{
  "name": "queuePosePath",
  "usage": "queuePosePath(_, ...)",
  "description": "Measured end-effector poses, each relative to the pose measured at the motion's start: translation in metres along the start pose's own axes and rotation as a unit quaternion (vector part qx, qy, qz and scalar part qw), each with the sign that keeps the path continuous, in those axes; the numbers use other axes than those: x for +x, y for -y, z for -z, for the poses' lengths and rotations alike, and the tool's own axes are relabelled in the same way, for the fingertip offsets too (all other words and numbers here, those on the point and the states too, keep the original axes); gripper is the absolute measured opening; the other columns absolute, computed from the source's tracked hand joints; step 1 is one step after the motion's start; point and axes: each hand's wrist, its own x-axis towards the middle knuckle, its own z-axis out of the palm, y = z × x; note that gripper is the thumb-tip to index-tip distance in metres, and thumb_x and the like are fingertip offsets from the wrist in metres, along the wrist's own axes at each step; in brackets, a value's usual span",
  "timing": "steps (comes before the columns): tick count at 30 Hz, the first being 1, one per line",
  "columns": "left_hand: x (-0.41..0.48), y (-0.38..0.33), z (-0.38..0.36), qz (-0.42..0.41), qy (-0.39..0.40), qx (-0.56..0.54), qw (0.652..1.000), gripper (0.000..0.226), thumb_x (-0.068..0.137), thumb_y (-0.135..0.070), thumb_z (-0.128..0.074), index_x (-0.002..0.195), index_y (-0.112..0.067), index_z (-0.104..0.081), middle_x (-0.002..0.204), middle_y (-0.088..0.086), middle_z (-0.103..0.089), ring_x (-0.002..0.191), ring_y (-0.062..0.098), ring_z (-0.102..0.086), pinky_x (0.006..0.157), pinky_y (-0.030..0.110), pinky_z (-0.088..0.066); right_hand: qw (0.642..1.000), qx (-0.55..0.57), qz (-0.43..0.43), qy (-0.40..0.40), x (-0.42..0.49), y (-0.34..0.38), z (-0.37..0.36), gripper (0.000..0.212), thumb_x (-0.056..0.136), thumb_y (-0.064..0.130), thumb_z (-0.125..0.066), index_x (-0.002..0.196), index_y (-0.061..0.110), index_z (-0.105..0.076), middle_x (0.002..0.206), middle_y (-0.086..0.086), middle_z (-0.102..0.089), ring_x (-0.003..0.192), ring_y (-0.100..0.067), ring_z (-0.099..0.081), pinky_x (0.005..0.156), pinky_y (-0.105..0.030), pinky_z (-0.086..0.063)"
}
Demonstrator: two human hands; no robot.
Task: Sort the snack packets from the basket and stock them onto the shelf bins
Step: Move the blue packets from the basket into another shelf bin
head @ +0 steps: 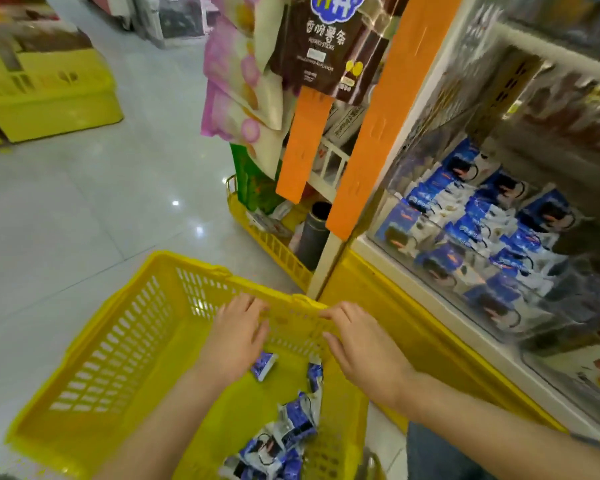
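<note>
A yellow plastic basket (125, 344) stands on the floor in front of me. Several blue-and-white snack packets (291, 427) lie along its right side and near corner. My left hand (238, 336) hovers over the basket's far right part with fingers spread and holds nothing. My right hand (364, 351) is beside it above the basket's right rim, fingers relaxed, also holding nothing. To the right, a clear shelf bin (492, 237) holds several matching blue-and-white packets.
An orange shelf upright (378, 133) stands by the bin. Hanging snack bags (323, 46) and a low yellow wire basket (274, 244) with a dark cylinder sit behind it. Yellow crates (49, 95) stand at the far left on the tiled floor.
</note>
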Motion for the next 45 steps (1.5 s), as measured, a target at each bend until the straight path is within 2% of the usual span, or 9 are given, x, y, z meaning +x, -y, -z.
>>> queuePosePath(5,-0.018,0.079,-0.047,0.136,0.131,-0.01,0.982,0.034,0.098,-0.029,-0.041,0.128,-0.017,-0.047,0.126,0.005,-0.049,0.117,0.022,-0.046,0.094,0.031,-0.034,0.982,0.063,-0.068,0.165,0.027,-0.004,-0.098,0.04,0.1,0.029,-0.037,0.139,0.02,-0.035,0.134,0.0,-0.041,0.123,-0.016,-0.04,0.099,-0.027,-0.033)
queuePosePath(10,-0.009,0.116,-0.096,0.186,0.2,-0.084,0.958,0.043,0.097,-0.026,-0.045,0.137,-0.01,-0.038,0.14,0.011,-0.041,0.128,0.025,-0.04,0.102,0.031,-0.03,0.914,0.113,-0.135,0.367,0.028,-0.01,-0.17,0.051,0.096,0.028,-0.05,0.142,0.015,-0.032,0.145,-0.006,-0.035,0.129,-0.024,-0.04,0.103,-0.034,-0.036)
queuePosePath(16,0.026,0.133,-0.135,0.236,0.151,-0.197,0.939,0.057,0.089,-0.019,-0.061,0.137,-0.004,-0.034,0.14,0.015,-0.041,0.128,0.028,-0.039,0.102,0.031,-0.03,0.824,0.125,-0.055,0.55,0.022,-0.013,-0.206,0.09,0.08,0.033,-0.073,0.148,0.011,-0.018,0.153,-0.01,-0.024,0.137,-0.029,-0.028,0.111,-0.039,-0.027)
queuePosePath(20,0.034,0.141,-0.154,0.222,0.148,-0.183,0.946,0.058,0.082,-0.022,-0.07,0.131,-0.008,-0.041,0.129,0.012,-0.052,0.118,0.029,-0.048,0.094,0.037,-0.039,0.851,0.075,-0.013,0.52,0.026,-0.024,-0.212,0.078,0.083,0.006,-0.066,0.147,0.019,-0.024,0.149,-0.006,-0.032,0.136,-0.025,-0.031,0.108,-0.036,-0.027)
queuePosePath(26,0.037,0.136,-0.17,0.226,0.09,-0.098,0.965,0.044,0.079,-0.028,-0.072,0.11,-0.009,-0.046,0.109,0.009,-0.054,0.103,0.028,-0.048,0.078,0.029,-0.029,0.872,0.08,-0.109,0.47,0.035,-0.03,-0.217,0.061,0.086,0.033,-0.065,0.137,0.014,-0.039,0.136,-0.009,-0.048,0.122,-0.025,-0.048,0.097,-0.033,-0.041)
queuePosePath(33,0.01,0.139,-0.185,0.16,0.248,0.023,0.955,0.045,0.087,-0.049,-0.056,0.118,-0.018,-0.051,0.118,0.008,-0.048,0.115,0.026,-0.038,0.089,0.032,-0.029,0.883,0.184,-0.215,0.374,0.036,-0.028,-0.219,0.061,0.087,0.037,-0.063,0.137,0.014,-0.036,0.137,-0.006,-0.046,0.12,-0.02,-0.049,0.092,-0.025,-0.042)
queuePosePath(39,-0.015,0.116,-0.164,0.278,0.233,-0.219,0.906,0.028,0.092,-0.023,-0.058,0.097,-0.012,-0.033,0.07,-0.001,-0.041,0.057,0.011,-0.039,0.043,0.018,-0.032,0.913,0.195,-0.277,0.228,0.032,-0.021,-0.198,0.064,0.083,0.035,-0.069,0.134,0.015,-0.036,0.135,-0.004,-0.046,0.118,-0.017,-0.05,0.085,-0.021,-0.041)
queuePosePath(42,-0.017,0.094,-0.151,0.337,0.175,-0.298,0.876,0.022,0.092,-0.017,-0.056,0.108,-0.005,-0.045,0.087,0.008,-0.056,0.073,0.018,-0.051,0.051,0.011,-0.039,0.88,0.293,-0.314,0.202,0.034,-0.012,-0.181,0.059,0.086,0.033,-0.065,0.132,0.012,-0.035,0.126,-0.003,-0.052,0.096,-0.007,-0.055,0.074,-0.014,-0.042)
queuePosePath(45,-0.014,0.065,-0.139,0.399,0.131,-0.383,0.822,0.02,0.094,-0.016,-0.052,0.11,-0.005,-0.051,0.107,0.016,-0.058,0.093,0.024,-0.055,0.079,0.033,-0.045,0.828,0.394,-0.348,0.195,0.039,-0.002,-0.162,0.042,0.093,0.028,-0.055,0.127,0.008,-0.04,0.121,-0.005,-0.057,0.097,-0.009,-0.056,0.084,-0.02,-0.046)
